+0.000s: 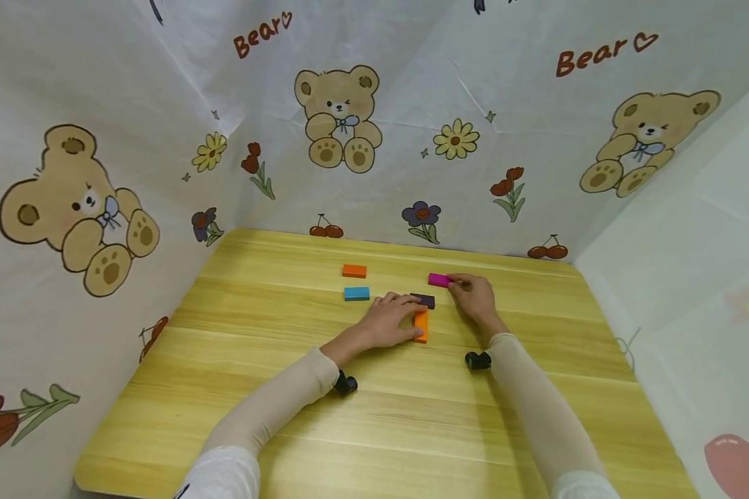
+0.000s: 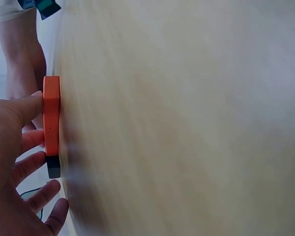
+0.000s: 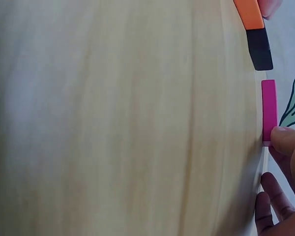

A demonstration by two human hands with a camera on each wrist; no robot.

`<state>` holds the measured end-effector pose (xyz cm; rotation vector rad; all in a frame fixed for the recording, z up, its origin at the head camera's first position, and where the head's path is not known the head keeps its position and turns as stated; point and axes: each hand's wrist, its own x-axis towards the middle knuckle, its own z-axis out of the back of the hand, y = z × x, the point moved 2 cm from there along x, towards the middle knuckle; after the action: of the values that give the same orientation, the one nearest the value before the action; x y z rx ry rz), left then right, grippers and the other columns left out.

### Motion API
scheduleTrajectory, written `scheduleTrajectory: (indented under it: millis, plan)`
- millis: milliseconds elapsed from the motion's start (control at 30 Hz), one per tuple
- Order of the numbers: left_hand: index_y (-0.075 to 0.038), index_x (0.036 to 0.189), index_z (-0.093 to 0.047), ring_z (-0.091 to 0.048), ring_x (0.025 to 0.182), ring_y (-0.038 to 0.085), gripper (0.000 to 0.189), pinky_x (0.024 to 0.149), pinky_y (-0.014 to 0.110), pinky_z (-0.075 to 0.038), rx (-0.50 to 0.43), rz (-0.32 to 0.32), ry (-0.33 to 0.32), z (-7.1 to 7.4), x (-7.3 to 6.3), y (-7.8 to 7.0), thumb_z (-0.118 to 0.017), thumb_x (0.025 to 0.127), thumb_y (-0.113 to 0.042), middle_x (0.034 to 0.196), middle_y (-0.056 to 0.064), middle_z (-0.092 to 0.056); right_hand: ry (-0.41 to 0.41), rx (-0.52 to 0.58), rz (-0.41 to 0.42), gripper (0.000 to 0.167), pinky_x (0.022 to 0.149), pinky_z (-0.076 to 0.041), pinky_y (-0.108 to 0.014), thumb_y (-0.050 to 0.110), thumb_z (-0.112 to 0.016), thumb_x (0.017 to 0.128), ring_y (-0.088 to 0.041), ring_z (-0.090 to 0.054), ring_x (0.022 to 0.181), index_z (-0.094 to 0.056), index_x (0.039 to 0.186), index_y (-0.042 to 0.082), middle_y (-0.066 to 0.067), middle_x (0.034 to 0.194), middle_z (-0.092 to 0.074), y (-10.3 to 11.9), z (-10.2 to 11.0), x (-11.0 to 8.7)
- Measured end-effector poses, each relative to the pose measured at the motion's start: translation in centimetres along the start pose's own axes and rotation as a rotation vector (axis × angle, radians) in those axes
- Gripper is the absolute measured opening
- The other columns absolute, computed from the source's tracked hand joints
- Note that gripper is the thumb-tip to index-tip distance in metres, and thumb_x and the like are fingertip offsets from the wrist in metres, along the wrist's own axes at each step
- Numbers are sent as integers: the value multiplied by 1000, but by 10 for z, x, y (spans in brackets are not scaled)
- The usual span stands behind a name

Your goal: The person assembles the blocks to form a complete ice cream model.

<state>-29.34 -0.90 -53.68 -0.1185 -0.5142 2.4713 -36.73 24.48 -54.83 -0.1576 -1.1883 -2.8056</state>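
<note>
Currently, the right hand pinches the magenta block, at one o'clock from the nearer orange block gripped by the left hand; we judge both light, rigid, smooth; hold by ends.

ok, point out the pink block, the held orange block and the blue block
Pink block [image 3: 269, 104]: right wrist view, middle of its long face.
Held orange block [image 2: 51, 117]: left wrist view, mid-length.
Blue block [image 1: 356, 292]: head view, top face.
</note>
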Motion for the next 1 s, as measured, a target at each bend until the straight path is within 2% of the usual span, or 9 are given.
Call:
scheduleTrajectory:
  millis: [233,567,1000]
  plan:
    - [-36,158,-55,-45,149,25,57,115,46,-39,11,2,-7,-1,-1,1,-59,106,-59,171,-9,-45,15,-30,34,32,117,-48,-60,20,-66,108,-43,-65,132,-75,137,11,-21,142,-71,4,-8,4]
    - [-36,159,-54,-45,149,25,58,115,47,-39,20,-2,-8,-2,0,0,-59,106,-60,171,-8,-44,30,-7,59,31,119,-46,-60,19,-66,108,-43,-63,136,-76,136,10,-21,142,-71,13,-13,3]
    - [-36,159,-54,-45,149,25,58,114,46,-39,14,1,-7,-2,1,0,-59,106,-59,171,-9,-45,64,3,88,31,118,-47,-61,17,-66,108,-43,-64,136,-75,137,10,-20,142,-72,22,-20,2]
